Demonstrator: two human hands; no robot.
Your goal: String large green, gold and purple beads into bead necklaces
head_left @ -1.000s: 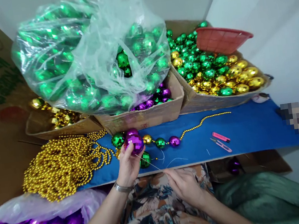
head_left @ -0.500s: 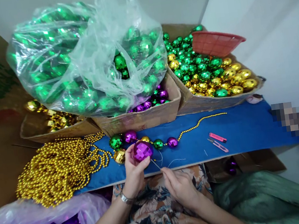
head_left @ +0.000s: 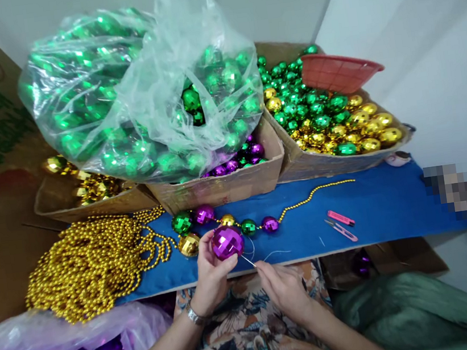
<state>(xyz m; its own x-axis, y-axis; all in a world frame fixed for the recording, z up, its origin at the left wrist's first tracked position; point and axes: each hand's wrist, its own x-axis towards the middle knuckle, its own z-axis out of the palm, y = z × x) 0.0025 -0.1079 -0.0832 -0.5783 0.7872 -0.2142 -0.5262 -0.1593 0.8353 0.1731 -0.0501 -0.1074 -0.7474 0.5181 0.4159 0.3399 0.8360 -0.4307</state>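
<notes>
Purple ball (head_left: 227,242), round, glossy, faceted, gripped by left hand (head_left: 210,274); right hand (head_left: 283,288) pinches thin needle (head_left: 249,261).

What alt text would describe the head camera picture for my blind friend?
A left hand holds a faceted purple ball while the right hand points a thin rod at it. Gold bead strands lie on a blue table, before boxes of shiny balls.

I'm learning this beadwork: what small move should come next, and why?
Probably push the needle-like rod through the large purple faceted bead: the left hand holds the bead, while the right hand pinches the rod, whose far end meets the bead's lower right edge.
</notes>
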